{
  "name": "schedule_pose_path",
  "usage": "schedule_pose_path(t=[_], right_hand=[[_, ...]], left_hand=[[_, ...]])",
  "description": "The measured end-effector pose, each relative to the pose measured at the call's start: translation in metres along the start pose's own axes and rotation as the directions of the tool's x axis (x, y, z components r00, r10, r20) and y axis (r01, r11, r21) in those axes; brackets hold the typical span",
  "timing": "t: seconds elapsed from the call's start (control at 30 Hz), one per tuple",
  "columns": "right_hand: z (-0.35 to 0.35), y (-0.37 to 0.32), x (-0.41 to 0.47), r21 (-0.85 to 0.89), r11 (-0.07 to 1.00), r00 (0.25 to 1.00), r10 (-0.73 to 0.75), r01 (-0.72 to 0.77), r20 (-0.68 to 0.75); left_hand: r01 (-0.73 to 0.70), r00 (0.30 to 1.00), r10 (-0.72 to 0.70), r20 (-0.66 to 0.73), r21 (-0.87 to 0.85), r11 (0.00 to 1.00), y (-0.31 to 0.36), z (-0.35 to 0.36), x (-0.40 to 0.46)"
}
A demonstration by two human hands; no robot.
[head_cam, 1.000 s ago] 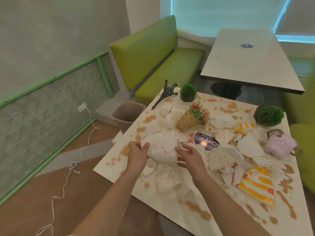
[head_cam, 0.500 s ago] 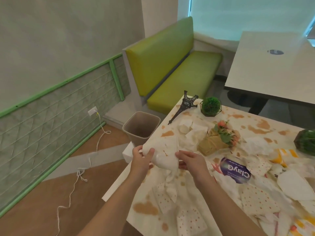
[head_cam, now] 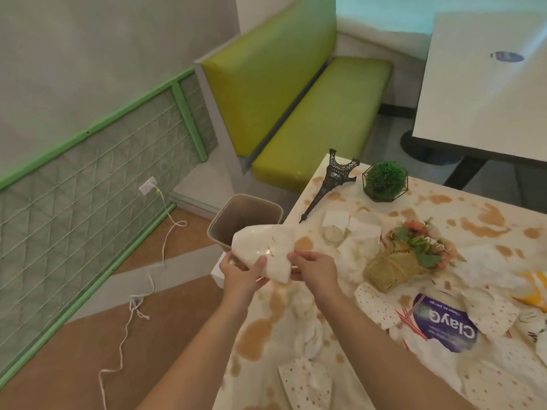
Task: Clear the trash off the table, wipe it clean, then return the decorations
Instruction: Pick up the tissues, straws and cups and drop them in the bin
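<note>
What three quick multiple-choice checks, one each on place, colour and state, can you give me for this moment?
1. Where is the bin?
A on the table
B on the floor beside the table
C on the bench

2. What colour is the bench?
A yellow-green
B red
C grey

3. How does the tower model stand?
A upright
B hidden
C tipped over on the table

Key: B, it stands below the table edge; A, seat and back are yellow-green; C, it lies slanted on the tabletop.
</note>
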State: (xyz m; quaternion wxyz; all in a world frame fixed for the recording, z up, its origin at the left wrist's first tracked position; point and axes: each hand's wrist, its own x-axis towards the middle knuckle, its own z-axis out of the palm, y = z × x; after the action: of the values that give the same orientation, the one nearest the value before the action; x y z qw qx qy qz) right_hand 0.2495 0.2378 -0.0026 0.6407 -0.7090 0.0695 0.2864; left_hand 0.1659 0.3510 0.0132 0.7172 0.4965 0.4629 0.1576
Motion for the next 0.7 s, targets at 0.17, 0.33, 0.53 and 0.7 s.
schedule_pose_path(t=[0.17,0.33,0.53,0.7], right_hand=[[0.031,-0.014,0.027,-0.020,0.999,0.996,0.045,-0.044,0.075],[0.055,-0.025,0.048,-0.060,0.995,0.997,0.073,-0.075,-0.023],[0.077,-0.033,0.076,-0.001,0.995,0.981,0.094,-0.096,-0.171],[0.091,-0.032,0.093,0.019,0.997,0.976,0.079,-0.076,-0.204]], left_hand=[[0.022,0.999,-0.020,0.025,-0.055,0.998,0.022,-0.008,0.055],[0.048,0.997,-0.050,0.056,0.037,0.998,0.049,-0.015,0.113],[0.062,0.995,-0.079,0.065,0.233,0.970,0.060,-0.028,0.197],[0.055,0.991,-0.101,0.085,0.429,0.902,0.057,-0.019,0.248]])
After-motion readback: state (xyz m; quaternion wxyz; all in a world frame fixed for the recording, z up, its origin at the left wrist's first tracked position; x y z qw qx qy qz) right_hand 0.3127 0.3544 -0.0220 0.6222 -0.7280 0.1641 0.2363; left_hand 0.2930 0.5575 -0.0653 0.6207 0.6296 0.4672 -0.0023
